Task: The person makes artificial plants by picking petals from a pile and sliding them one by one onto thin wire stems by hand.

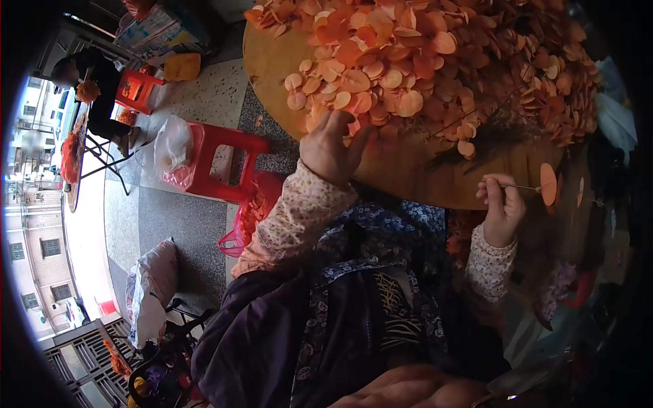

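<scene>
My left hand (333, 148) reaches over the near left edge of the petal pile (408, 75), its thumb and fingers apart, with nothing visible between them. The pile is a heap of thin, round orange petals on a round wooden table (408, 174). To the right, at the table's near edge, my right hand (501, 207) pinches a thin stem (520, 186). The stem points right and bears round orange petals (548, 184) at its far end. Dark thin sprigs lie on the wood between the pile and my right hand.
A red plastic stool (204, 160) with a clear bag (173, 146) stands left of the table, and a pink bag of orange pieces (255, 211) is beside it. A white sack (151, 289) sits on the floor. Another person (102, 95) sits at a folding table at the far left.
</scene>
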Action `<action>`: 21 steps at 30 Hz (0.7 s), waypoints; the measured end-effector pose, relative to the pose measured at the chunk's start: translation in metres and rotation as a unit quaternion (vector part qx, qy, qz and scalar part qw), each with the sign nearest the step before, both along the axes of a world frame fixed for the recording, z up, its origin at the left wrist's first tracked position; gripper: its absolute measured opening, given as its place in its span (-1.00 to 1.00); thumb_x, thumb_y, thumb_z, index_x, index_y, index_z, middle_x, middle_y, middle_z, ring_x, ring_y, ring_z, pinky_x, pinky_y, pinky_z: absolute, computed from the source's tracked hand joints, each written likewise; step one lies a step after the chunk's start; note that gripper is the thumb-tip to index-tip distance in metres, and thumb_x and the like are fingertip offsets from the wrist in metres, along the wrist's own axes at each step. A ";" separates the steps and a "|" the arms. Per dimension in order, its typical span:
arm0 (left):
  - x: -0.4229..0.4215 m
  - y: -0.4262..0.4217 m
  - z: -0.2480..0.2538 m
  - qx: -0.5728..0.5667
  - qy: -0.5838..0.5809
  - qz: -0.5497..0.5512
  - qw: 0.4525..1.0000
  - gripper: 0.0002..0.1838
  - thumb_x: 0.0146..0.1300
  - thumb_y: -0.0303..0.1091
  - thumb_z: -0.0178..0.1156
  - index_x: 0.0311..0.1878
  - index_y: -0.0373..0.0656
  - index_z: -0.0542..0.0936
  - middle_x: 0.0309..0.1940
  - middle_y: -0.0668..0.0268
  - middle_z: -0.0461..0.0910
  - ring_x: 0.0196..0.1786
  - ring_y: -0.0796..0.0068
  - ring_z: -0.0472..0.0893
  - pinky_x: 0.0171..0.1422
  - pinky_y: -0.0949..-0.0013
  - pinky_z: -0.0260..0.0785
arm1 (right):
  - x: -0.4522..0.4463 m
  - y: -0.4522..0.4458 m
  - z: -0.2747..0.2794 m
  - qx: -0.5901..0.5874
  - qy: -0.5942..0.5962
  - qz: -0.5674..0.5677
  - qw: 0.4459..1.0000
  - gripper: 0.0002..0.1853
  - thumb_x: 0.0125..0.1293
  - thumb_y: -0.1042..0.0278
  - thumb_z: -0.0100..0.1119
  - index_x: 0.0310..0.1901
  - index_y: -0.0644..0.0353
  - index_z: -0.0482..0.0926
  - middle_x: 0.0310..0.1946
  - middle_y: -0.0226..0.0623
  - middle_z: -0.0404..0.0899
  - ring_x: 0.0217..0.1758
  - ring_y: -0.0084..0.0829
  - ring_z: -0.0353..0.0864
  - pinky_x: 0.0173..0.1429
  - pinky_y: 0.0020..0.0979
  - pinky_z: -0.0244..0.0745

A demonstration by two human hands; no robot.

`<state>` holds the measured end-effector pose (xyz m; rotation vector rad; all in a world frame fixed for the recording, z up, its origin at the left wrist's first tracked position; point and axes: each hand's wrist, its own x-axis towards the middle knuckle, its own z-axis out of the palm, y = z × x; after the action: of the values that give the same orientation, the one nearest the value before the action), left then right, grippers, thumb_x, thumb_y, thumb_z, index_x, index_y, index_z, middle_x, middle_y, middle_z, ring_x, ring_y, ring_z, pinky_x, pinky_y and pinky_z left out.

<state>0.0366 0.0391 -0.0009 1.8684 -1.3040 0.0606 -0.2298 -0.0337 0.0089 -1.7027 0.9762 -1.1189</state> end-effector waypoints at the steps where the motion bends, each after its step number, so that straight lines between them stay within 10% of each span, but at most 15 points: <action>1: 0.007 -0.002 -0.003 0.019 -0.016 0.033 0.999 -0.72 0.04 -0.19 0.33 -0.38 -0.21 0.55 -0.66 0.24 0.49 -0.57 0.35 0.56 -0.46 0.35 0.41 | -0.003 -0.003 -0.001 -0.002 0.000 0.001 1.000 -0.86 0.34 0.42 0.05 -0.26 0.32 0.52 -0.47 -0.39 0.53 -0.45 -0.67 0.46 -0.34 -0.65 0.33; 7: 0.013 -0.020 -0.020 0.084 -0.038 0.045 0.995 -0.77 0.09 -0.22 0.23 -0.47 -0.19 0.54 -0.66 0.16 0.55 -0.53 0.20 0.60 -0.43 0.25 0.41 | -0.001 -0.004 -0.027 -0.068 0.165 0.005 0.984 -0.91 0.28 0.49 0.09 -0.31 0.34 0.51 -0.48 -0.38 0.52 -0.46 -0.63 0.47 -0.34 -0.59 0.36; 13: 0.007 -0.019 0.011 0.003 0.109 -0.046 0.993 -0.82 0.12 -0.29 0.16 -0.44 -0.22 0.53 -0.59 0.08 0.56 -0.49 0.14 0.60 -0.40 0.24 0.41 | 0.004 -0.006 -0.022 -0.015 0.126 0.001 0.992 -0.90 0.25 0.47 0.17 -0.28 0.33 0.52 -0.45 -0.37 0.49 -0.44 -0.65 0.44 -0.33 -0.60 0.34; 15: -0.002 -0.020 0.010 0.007 0.165 -0.102 0.981 -0.84 0.12 -0.33 0.16 -0.38 -0.25 0.56 -0.61 0.14 0.56 -0.54 0.28 0.59 -0.43 0.32 0.38 | 0.009 -0.005 -0.013 -0.020 -0.053 0.084 0.995 -0.88 0.20 0.46 0.23 -0.27 0.31 0.55 -0.24 -0.24 0.53 -0.25 -0.53 0.50 -0.13 -0.52 0.41; 19: -0.029 -0.025 0.005 0.164 0.409 -0.364 0.820 -0.80 0.24 -0.39 0.11 -0.25 -0.39 0.53 -0.49 0.30 0.57 -0.42 0.58 0.55 -0.32 0.51 0.38 | 0.037 -0.003 0.006 -0.149 -0.051 0.133 0.979 -0.89 0.14 0.47 0.26 -0.32 0.31 0.58 0.09 -0.10 0.42 0.17 -0.24 0.40 0.22 -0.28 0.31; 21: -0.040 -0.024 0.010 0.257 0.441 -0.377 0.773 -0.80 0.25 -0.39 0.12 -0.25 -0.39 0.53 -0.48 0.30 0.58 -0.40 0.59 0.55 -0.30 0.53 0.38 | 0.040 -0.002 0.003 -0.182 -0.038 0.129 0.974 -0.90 0.20 0.49 0.21 -0.30 0.33 0.56 -0.01 -0.12 0.49 0.05 -0.30 0.51 0.09 -0.35 0.43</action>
<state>-0.0035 0.0154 0.0093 1.2774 -1.2935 -1.5413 -0.1903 -0.0356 0.0119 -1.9921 0.5024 -1.2306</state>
